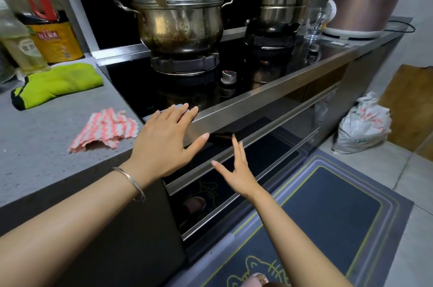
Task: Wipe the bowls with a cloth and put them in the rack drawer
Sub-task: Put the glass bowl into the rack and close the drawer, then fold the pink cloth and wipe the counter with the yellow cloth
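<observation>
Zero bowls are seen on the worktop; they're judged already stowed, w/ the rack drawer (281,123) under the hob looking shut. Cloth (105,131) is seen crumpled on the grey counter, near left. Left hand (164,144) is laid flat on the steel edge, fingers straight, slightly apart. Right hand (236,169) is held by the drawer rail, fingers spread, nothing gripped. Task is judged approx. done. Chinese writing on the far-left yellow-label bottle (56,45) can't be read.

Grey counter (46,158): 1 pink/white cloth (105,130) nr front edge, 1 green mitt (58,85) behind, bottles (21,52) at back.
</observation>
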The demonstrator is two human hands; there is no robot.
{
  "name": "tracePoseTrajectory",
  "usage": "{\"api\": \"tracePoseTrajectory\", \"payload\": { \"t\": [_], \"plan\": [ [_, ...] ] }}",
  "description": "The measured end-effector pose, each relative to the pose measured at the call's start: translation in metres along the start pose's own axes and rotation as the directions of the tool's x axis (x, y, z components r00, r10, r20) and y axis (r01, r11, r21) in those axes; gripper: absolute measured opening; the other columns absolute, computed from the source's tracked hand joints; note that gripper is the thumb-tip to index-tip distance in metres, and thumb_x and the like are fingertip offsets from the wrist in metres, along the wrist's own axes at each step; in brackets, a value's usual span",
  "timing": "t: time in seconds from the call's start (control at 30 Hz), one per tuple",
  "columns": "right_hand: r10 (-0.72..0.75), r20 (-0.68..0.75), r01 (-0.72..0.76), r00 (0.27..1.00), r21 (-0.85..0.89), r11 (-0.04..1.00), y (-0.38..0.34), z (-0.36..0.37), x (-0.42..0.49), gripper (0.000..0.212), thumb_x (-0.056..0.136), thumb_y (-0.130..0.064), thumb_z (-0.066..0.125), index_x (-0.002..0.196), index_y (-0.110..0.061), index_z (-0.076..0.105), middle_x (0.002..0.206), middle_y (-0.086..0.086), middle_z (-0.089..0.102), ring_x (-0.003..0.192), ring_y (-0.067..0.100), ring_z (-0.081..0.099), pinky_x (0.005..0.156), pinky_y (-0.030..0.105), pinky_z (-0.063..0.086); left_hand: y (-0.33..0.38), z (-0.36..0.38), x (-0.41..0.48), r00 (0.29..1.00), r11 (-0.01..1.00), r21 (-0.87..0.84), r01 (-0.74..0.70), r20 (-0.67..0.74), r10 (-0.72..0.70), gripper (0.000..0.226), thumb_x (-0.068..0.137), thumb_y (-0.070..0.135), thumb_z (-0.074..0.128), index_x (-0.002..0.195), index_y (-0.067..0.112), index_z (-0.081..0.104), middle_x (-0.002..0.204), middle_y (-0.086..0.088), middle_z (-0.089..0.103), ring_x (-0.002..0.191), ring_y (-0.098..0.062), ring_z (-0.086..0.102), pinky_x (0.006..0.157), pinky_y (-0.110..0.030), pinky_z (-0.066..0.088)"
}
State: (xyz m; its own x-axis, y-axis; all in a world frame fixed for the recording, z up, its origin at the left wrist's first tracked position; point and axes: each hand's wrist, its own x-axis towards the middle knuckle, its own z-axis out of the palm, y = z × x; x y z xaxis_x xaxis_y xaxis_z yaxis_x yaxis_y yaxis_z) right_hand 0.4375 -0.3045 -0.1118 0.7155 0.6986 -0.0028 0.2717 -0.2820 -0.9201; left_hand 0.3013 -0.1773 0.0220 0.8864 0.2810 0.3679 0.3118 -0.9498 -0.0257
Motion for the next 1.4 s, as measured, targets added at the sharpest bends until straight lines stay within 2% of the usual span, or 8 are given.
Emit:
{"api": "tracePoseTrajectory", "payload": {
  "t": [0.13,0.27,0.43,0.6,1.1,1.17,1.23,1.4],
  "plan": [
    [-0.18,-0.113,0.176,0.977,-0.039,0.984,-0.034,-0.004,-0.028,0.07,0.092,-0.041,0.059,0.148,-0.041,0.017,0.158,-0.02,0.003,0.139,-0.005,0.012,0.106,0.018,0.017,-0.001,-0.006,0.0,0.998,0.996,-0.086,0.003,0.07,0.003,0.083,0.084,0.07,0.012,0.15,0.024,0.028,0.155,-0.001,0.03,0.145,-0.017,0.022,0.117,-0.037,0.017],
    [-0.359,-0.15,0.346,0.921,-0.109,0.932,-0.079,-0.009,-0.055,0.054,0.091,-0.037,0.06,0.14,-0.037,0.039,0.148,-0.021,0.029,0.132,-0.015,0.025,0.098,0.001,0.023,-0.006,-0.029,-0.006,0.99,0.956,-0.288,-0.051,0.111,0.086,0.059,0.095,0.054,0.042,0.148,0.03,0.03,0.158,0.008,0.022,0.147,-0.007,0.009,0.116,-0.028,0.014],
    [-0.484,-0.083,0.472,0.871,-0.13,0.872,-0.139,-0.003,-0.071,0.035,0.092,-0.029,0.062,0.126,-0.029,0.055,0.134,-0.018,0.046,0.129,-0.006,0.038,0.105,0.008,0.029,-0.038,-0.074,-0.027,0.999,0.965,-0.259,-0.036,-0.021,0.031,0.041,0.096,0.042,0.049,0.134,0.028,0.052,0.142,0.012,0.046,0.137,-0.009,0.034,0.1,-0.017,0.023],
    [-0.5,0.118,0.513,0.858,-0.224,0.829,-0.191,0.023,-0.065,0.024,0.094,-0.031,0.058,0.118,-0.03,0.061,0.13,-0.019,0.048,0.122,-0.008,0.042,0.099,0.007,0.031,-0.096,-0.093,-0.046,0.988,0.968,-0.224,0.117,0.12,-0.092,0.032,0.09,0.045,0.059,0.116,0.027,0.065,0.12,0.006,0.062,0.113,-0.017,0.055,0.081,-0.028,0.04],
    [-0.346,0.104,0.361,0.933,-0.324,0.875,-0.217,0.018,-0.044,0.018,0.096,-0.027,0.055,0.11,-0.031,0.065,0.115,-0.019,0.059,0.106,-0.013,0.048,0.08,0.002,0.034,-0.088,-0.073,-0.023,0.965,0.962,-0.118,0.245,0.13,-0.23,0.026,0.089,0.043,0.056,0.098,0.02,0.064,0.103,-0.004,0.064,0.101,-0.024,0.06,0.074,-0.03,0.04],
    [-0.35,0.103,0.365,0.931,-0.323,0.873,-0.22,0.016,-0.045,0.018,0.096,-0.027,0.055,0.111,-0.031,0.064,0.115,-0.018,0.059,0.107,-0.012,0.047,0.083,0.004,0.035,-0.093,-0.075,-0.025,0.953,0.897,-0.327,0.298,0.151,-0.262,0.024,0.09,0.042,0.057,0.087,0.019,0.066,0.083,0.001,0.071,0.081,-0.014,0.066,0.066,-0.026,0.045],
    [-0.361,0.103,0.375,0.927,-0.293,0.879,-0.226,0.016,-0.046,0.02,0.095,-0.028,0.056,0.114,-0.031,0.063,0.119,-0.018,0.058,0.112,-0.009,0.047,0.091,0.012,0.035,-0.098,-0.082,-0.031,0.94,0.698,-0.635,0.33,0.157,-0.302,0.022,0.092,0.037,0.059,0.082,0.019,0.066,0.067,0.004,0.069,0.054,-0.009,0.062,0.052,-0.022,0.043],
    [-0.351,0.09,0.36,0.932,-0.13,0.924,-0.258,0.022,-0.047,0.038,0.094,-0.037,0.058,0.131,-0.031,0.053,0.136,-0.015,0.05,0.125,0.002,0.044,0.105,0.025,0.036,-0.111,-0.122,-0.044,0.937,0.27,-0.915,0.299,0.227,-0.267,0.019,0.098,0.024,0.052,0.103,0.011,0.066,0.081,0.001,0.06,0.073,-0.007,0.053,0.069,-0.018,0.04]
  ]
}}
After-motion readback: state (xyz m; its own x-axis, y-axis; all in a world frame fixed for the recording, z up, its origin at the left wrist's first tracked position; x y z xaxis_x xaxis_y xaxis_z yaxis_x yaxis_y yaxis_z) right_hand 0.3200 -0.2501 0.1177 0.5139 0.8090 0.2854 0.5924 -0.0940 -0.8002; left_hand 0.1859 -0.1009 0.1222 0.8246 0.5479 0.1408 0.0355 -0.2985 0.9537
